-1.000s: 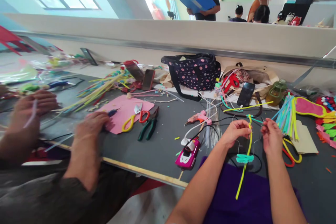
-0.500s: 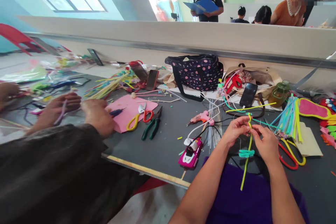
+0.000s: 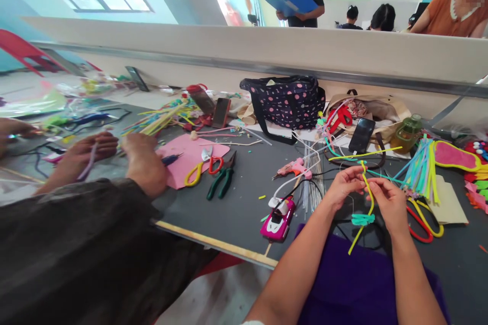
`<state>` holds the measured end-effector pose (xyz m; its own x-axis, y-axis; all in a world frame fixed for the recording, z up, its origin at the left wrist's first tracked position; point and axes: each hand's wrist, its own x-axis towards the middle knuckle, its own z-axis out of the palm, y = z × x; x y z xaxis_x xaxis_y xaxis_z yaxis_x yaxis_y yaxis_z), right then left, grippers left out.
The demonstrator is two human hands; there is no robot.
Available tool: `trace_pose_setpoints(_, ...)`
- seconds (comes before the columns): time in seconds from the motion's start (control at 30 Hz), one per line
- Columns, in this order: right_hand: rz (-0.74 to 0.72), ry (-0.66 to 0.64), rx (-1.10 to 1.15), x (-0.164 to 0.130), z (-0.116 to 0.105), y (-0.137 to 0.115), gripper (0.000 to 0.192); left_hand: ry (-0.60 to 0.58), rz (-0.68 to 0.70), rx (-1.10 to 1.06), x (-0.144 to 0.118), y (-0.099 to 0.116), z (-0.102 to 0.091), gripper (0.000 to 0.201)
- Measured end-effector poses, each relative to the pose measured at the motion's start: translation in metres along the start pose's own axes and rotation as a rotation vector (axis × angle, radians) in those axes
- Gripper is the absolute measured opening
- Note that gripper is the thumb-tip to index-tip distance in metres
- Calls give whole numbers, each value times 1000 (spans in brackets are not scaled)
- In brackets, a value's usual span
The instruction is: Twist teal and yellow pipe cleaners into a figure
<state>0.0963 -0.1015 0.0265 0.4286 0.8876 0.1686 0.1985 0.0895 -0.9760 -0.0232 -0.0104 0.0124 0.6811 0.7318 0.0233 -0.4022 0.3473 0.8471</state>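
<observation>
Head view: hands (image 3: pixel 345 186) closer together on yellow pipe cleaner (image 3: pixel 366 202).

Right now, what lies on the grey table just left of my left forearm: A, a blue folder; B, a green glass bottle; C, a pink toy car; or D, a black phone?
C: the pink toy car sits on the grey table near its front edge, just left of the left hand's forearm.

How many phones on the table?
3. One phone lies by the tan bag, one phone leans left of the dotted bag, one phone stands far left by the wall. Clutter may hide more.
</observation>
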Motion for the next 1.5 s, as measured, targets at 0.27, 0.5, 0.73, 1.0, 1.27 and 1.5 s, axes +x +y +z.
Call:
trace_pose_setpoints(0.27, 114, -78, 8, -3, 5, -3, 34, 19, -16, -36, -1, -2, 1, 51)
trace_pose_setpoints(0.5, -8, -71, -155, -1, 3, 2, 32, 113, -41, -53, -1, 1, 2, 39)
trace_pose_setpoints(0.73, -121, -36, -406, -6, 8, -3, 25, 163, -19, -100, 3, -2, -8, 37)
trace_pose_setpoints(1.0, -279, -10, -617, -6, 8, -6, 21, 168, -7, -160, 4, -5, -11, 31)
trace_pose_setpoints(1.27, -347, 60, -703, -6, 9, -4, 20, 178, 0, -149, 5, -5, -13, 33)
trace_pose_setpoints(1.5, -372, 96, -760, -4, 10, 1, 20, 139, -4, -108, 5, -2, -12, 38)
